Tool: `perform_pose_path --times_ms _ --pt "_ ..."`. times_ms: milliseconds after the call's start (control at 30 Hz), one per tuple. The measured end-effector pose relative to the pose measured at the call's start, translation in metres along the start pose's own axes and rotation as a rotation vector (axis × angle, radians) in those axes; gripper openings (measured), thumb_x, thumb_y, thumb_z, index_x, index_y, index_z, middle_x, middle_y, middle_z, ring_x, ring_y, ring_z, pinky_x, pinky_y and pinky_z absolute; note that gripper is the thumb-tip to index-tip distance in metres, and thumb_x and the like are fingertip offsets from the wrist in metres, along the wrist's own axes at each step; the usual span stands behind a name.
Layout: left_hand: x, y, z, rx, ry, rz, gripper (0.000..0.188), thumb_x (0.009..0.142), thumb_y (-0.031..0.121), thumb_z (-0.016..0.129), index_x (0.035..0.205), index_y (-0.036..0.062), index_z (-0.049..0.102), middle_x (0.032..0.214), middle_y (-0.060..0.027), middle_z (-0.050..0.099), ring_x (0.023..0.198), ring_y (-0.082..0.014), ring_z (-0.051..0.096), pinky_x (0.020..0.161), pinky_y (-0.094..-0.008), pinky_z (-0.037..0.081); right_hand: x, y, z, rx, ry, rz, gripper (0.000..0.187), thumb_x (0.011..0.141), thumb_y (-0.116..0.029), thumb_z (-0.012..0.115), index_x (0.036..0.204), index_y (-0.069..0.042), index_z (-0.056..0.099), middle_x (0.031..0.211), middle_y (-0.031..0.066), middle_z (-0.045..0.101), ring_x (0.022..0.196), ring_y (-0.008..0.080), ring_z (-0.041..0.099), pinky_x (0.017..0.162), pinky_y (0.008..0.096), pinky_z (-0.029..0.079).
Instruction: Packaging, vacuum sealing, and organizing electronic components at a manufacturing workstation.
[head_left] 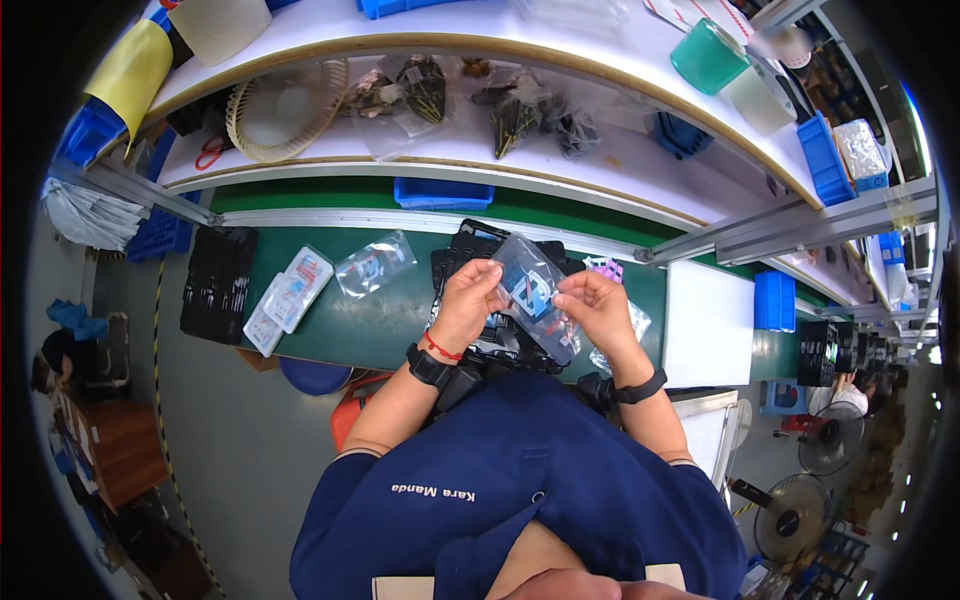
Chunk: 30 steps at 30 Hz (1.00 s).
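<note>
Between my two hands is a clear plastic pouch [530,287] with blue and white printing, tilted over the bench. My left hand [467,301] pinches its left edge; my right hand [598,306] has thumb and fingers closed on its right side. Beneath it lie black plastic trays [460,248], partly hidden by the pouch and my hands. Left of them rests another clear printed pouch [376,265] on the green bench. Two white printed packs [290,297] overlap farther left. Beside my right hand lie a purple-and-white item [606,268] and some clear packaging [637,322].
A dark stack of black trays [218,283] stands at the bench's left end. To the right are a white board [708,325] and a blue bin [774,301]. Above the bench, a shelf holds a round cream basket [285,112], bagged parts [520,115] and a green tape roll [709,56].
</note>
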<state>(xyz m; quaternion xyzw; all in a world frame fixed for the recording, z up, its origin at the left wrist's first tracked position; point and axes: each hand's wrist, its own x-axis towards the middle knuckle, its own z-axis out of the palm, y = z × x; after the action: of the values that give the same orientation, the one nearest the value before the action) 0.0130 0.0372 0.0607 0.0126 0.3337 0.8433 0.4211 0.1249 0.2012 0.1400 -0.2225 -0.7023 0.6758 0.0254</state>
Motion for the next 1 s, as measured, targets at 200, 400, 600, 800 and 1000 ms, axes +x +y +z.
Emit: perform_pose_path --times_ms 200,400,600,800,1000 --pt "0.002 -0.008 -0.003 -0.232 -0.079 0.014 0.009 0.089 0.01 0.05 0.097 0.0072 0.054 0.087 -0.0055 0.06 0.074 -0.0151 0.06 0.068 -0.0315 0.051 -0.004 -0.013 -0.006 0.146 -0.054 0.053 0.023 0.076 -0.002 0.067 0.097 0.0 0.058 0.076 0.0055 0.063 0.062 0.0095 0.059 0.052 0.0208 0.047" --pt "-0.002 0.001 0.003 -0.172 -0.24 -0.029 0.012 0.088 0.012 0.053 0.098 0.005 0.055 0.096 -0.0079 0.06 0.087 -0.0176 0.061 0.074 -0.0365 0.053 -0.021 -0.046 0.002 -0.415 0.102 -0.177 0.006 0.074 -0.003 0.067 0.077 0.001 0.063 0.067 0.0057 0.064 0.059 0.0095 0.06 0.052 0.0215 0.046" --pt "0.002 -0.008 0.0 -0.058 -0.244 -0.078 0.012 0.089 0.012 0.052 0.098 0.0046 0.055 0.094 -0.0076 0.062 0.081 -0.0174 0.063 0.072 -0.0346 0.054 -0.026 -0.05 -0.006 -0.604 0.119 -0.377 0.01 0.074 -0.006 0.068 0.08 0.001 0.064 0.065 0.0066 0.063 0.059 0.0099 0.06 0.052 0.0224 0.046" --pt "0.009 -0.025 0.005 -0.125 -0.242 -0.17 0.008 0.091 0.014 0.049 0.091 0.0095 0.055 0.098 -0.0079 0.062 0.087 -0.0194 0.063 0.074 -0.0348 0.054 -0.032 -0.017 -0.034 0.26 0.067 -0.099 0.026 0.076 -0.003 0.067 0.099 0.003 0.058 0.09 0.0126 0.063 0.083 0.0178 0.062 0.07 0.0277 0.051" --pt "0.003 -0.062 -0.001 0.029 -0.218 -0.314 0.015 0.091 0.017 0.05 0.102 0.0086 0.055 0.107 -0.0061 0.059 0.097 -0.0197 0.058 0.081 -0.0327 0.048 -0.047 0.044 -0.043 0.294 0.221 -0.083 0.009 0.082 0.0 0.057 0.091 0.001 0.058 0.088 0.0111 0.064 0.079 0.0157 0.061 0.074 0.028 0.05"
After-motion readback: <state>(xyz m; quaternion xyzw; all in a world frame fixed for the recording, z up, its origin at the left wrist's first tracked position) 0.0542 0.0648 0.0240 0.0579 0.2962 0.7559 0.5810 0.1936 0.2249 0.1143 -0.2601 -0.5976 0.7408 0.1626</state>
